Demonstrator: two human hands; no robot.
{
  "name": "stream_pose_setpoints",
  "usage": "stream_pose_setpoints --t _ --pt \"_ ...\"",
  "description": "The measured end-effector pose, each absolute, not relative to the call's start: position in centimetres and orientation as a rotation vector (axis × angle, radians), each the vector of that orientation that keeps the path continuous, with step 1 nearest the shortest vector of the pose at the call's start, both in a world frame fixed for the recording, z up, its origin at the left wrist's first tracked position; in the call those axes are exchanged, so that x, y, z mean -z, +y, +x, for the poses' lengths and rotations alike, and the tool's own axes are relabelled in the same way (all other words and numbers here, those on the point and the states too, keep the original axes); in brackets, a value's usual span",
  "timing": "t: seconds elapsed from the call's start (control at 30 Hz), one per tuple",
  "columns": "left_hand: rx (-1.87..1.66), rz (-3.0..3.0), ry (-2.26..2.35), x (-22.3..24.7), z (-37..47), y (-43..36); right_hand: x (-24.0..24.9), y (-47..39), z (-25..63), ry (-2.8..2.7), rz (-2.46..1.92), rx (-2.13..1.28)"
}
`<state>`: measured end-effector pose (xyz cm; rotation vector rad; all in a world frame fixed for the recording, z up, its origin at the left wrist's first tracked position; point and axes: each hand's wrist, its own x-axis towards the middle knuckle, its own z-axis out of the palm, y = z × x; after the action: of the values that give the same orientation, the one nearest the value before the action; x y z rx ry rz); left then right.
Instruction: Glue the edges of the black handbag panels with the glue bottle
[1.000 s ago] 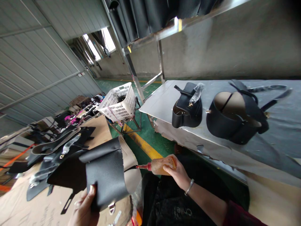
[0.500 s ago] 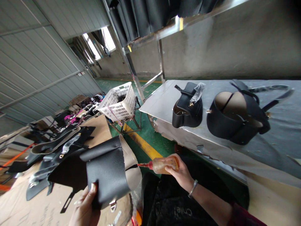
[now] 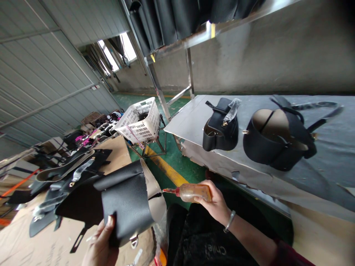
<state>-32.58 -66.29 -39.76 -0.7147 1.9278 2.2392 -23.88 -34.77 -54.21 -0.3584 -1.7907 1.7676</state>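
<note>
My left hand (image 3: 102,240) grips the lower edge of a black leather bag piece (image 3: 126,201), thumb on top and the other fingers hidden beneath. The piece is curled, and its beige inner side with a dark slit faces right. In my right hand (image 3: 216,203) lies a squeeze bottle (image 3: 194,193) of amber liquid with a red nozzle, probably glue. The bottle is tilted nearly level, its tip pointing left close to the slit at the beige edge. Whether the tip touches the edge I cannot tell.
On the grey-topped table (image 3: 188,118) at right stand a small black bag (image 3: 222,127) and a larger open black bag (image 3: 277,144). More black bag parts (image 3: 69,177) lie on cardboard at left. A white plastic basket (image 3: 141,123) sits on a stand beyond.
The bottle and my right hand have shifted very slightly, with the nozzle a touch higher. My left hand and the leather piece stay almost in place.
</note>
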Motion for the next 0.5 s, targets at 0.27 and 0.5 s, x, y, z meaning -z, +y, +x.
stream_pose_setpoints --t 0.27,0.5 --pt "-2.223 -0.693 2.004 39.2 -31.8 -65.4 53.8 -36.5 -24.9 -1.829 -0.196 -1.697" --pt "-2.258 -0.720 1.958 38.9 -31.8 -64.4 52.7 -35.3 -24.6 -1.895 0.029 -1.579"
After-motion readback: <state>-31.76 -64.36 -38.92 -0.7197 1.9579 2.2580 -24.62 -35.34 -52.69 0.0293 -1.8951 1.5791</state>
